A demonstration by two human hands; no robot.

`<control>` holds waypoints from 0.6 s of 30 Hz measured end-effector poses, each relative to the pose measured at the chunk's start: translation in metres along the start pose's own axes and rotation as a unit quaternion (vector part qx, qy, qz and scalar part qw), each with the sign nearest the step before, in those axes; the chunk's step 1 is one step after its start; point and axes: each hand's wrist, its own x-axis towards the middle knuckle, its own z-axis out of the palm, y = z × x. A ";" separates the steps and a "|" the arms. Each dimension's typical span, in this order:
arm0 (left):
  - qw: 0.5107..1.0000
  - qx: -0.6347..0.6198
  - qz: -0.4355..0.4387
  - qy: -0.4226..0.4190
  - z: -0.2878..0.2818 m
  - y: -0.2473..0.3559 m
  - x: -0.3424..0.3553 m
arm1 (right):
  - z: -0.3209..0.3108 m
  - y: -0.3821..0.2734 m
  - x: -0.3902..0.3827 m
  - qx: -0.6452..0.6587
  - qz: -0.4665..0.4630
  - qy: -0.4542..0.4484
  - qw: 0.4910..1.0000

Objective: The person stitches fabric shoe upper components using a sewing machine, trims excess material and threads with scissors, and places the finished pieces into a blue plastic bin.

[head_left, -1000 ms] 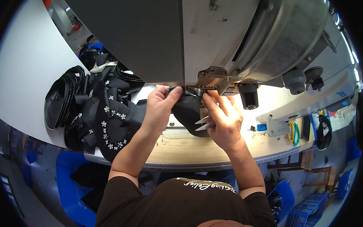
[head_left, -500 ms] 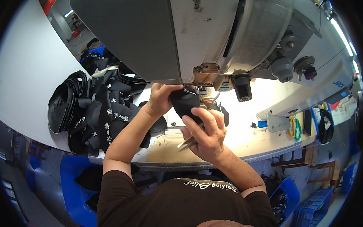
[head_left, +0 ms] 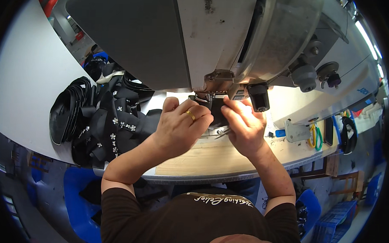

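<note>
A black fabric piece (head_left: 219,116) lies under the presser foot (head_left: 209,97) of a sewing machine (head_left: 220,45). My left hand (head_left: 181,123), with a gold ring on one finger, is curled shut on the left edge of that piece. On its right side my right hand (head_left: 245,125) pinches the same piece, fingertips close to the needle area. From beneath the right palm sticks out the tip of a slim metal tool (head_left: 222,134); its exact kind is hidden. My fingers and the machine head cover part of the fabric.
Left of my hands lie black upper pieces with shiny flower trims (head_left: 115,123), beside a nested stack of black curved pieces (head_left: 66,112). A knob (head_left: 258,98) hangs close above my right hand. Yellow and green looped handles (head_left: 316,136) rest at the right. Blue chairs (head_left: 78,203) flank me.
My left hand has come down and right, its back now facing up. My right hand has shifted right and up. The black piece has turned and sits straighter under the foot.
</note>
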 end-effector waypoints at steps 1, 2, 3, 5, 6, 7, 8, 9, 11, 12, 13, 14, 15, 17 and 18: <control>0.999 -0.024 -0.030 0.017 0.000 0.002 0.001 | -0.004 0.001 0.004 0.003 0.006 0.000 1.000; 0.998 -0.039 -0.053 0.022 -0.002 0.006 0.002 | -0.008 0.006 0.009 0.015 0.015 -0.014 1.000; 0.998 -0.039 -0.054 0.023 0.000 0.007 0.001 | -0.009 0.008 0.009 0.014 0.013 -0.014 1.000; 0.996 -0.038 -0.066 0.041 0.006 0.010 -0.002 | -0.010 0.012 0.008 0.023 -0.031 -0.025 0.999; 0.997 -0.029 -0.070 0.035 0.004 0.010 -0.005 | -0.008 0.011 0.005 0.031 -0.035 -0.021 0.999; 0.997 -0.029 -0.070 0.034 0.007 0.009 -0.006 | -0.008 0.010 0.005 0.032 -0.034 -0.021 0.999; 0.996 -0.018 -0.069 0.054 0.014 0.006 -0.007 | -0.008 0.010 0.005 0.033 -0.032 -0.022 0.999; 0.995 -0.005 -0.070 0.072 0.018 0.004 -0.008 | -0.008 0.009 0.005 0.036 -0.030 -0.023 0.999; 0.995 -0.011 -0.052 0.084 0.014 -0.001 -0.006 | -0.009 0.007 0.005 0.044 -0.025 -0.027 0.998; 0.994 -0.057 -0.065 0.061 0.009 -0.003 -0.001 | -0.011 0.008 0.006 0.058 0.000 -0.045 0.997; 0.991 -0.103 -0.078 0.038 0.006 -0.005 0.002 | -0.012 0.009 0.007 0.071 0.024 -0.063 0.995; 0.991 -0.108 -0.074 0.034 0.005 -0.006 0.002 | -0.010 0.007 0.005 0.056 0.025 -0.044 0.997; 0.991 -0.106 -0.074 0.034 0.005 -0.005 0.001 | -0.010 0.006 0.004 0.057 0.024 -0.043 0.997; 0.994 -0.076 -0.047 0.059 0.007 0.001 -0.005 | -0.011 0.006 0.003 0.053 0.001 -0.031 0.998; 0.997 -0.048 -0.036 0.047 0.007 0.005 -0.010 | -0.012 0.005 0.000 0.046 -0.008 -0.042 0.998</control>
